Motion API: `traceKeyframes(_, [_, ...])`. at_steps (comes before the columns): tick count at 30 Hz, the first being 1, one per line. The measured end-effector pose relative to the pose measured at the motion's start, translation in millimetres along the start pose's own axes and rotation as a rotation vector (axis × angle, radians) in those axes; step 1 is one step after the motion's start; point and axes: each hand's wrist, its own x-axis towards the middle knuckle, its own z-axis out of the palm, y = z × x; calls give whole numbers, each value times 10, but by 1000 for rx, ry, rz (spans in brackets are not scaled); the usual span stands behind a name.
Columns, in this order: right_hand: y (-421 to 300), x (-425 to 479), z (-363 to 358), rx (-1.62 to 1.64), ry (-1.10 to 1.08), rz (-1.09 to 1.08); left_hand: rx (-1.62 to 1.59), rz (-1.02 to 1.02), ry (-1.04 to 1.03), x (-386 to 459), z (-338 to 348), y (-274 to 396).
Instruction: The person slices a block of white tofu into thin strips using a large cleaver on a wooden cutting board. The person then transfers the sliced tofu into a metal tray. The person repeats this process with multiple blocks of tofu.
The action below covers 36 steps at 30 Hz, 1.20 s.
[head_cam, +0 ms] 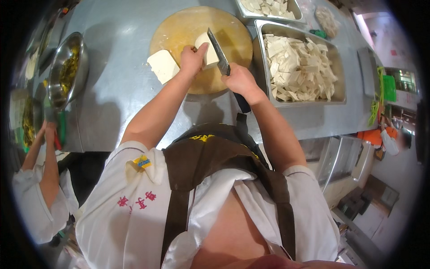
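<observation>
On a round yellowish cutting board (174,30), a white block that looks like tofu (211,57) stands under my hands. My left hand (194,59) grips its near left side with thumb and fingers. My right hand (238,79) holds a cleaver-like kitchen knife (217,48) by the base of its blade, with the dark handle pointing back toward me. The blade lies along the block's right side; whether it touches the block I cannot tell. A second, flat white slab (163,66) rests at the board's left edge, partly over the steel table.
Right of the board stands a deep steel pan (342,67) of thin white slices, with another pan (299,16) behind it. A steel bowl (84,64) of yellow-green food is at left. A co-worker's hands (50,129) are at far left. Another person (391,139) is at far right.
</observation>
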Motion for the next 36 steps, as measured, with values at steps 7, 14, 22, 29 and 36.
traceKeyframes(7, [-95,-96,-62,-178,126,-43,-279,17,12,69,45,-330])
traceKeyframes(14, [-537,-386,-170,-34,170,-80,-500,80,10,-87,77,-522])
traceKeyframes(22, [-637,-457,-18,-118,126,-69,-445,125,-77,-76,42,-551])
traceKeyframes(29, [-696,-471,6,-151,126,-51,-387,177,-62,-45,80,-610])
traceKeyframes(36, [-735,-466,2,-138,141,-53,-333,195,-52,-1,100,-665])
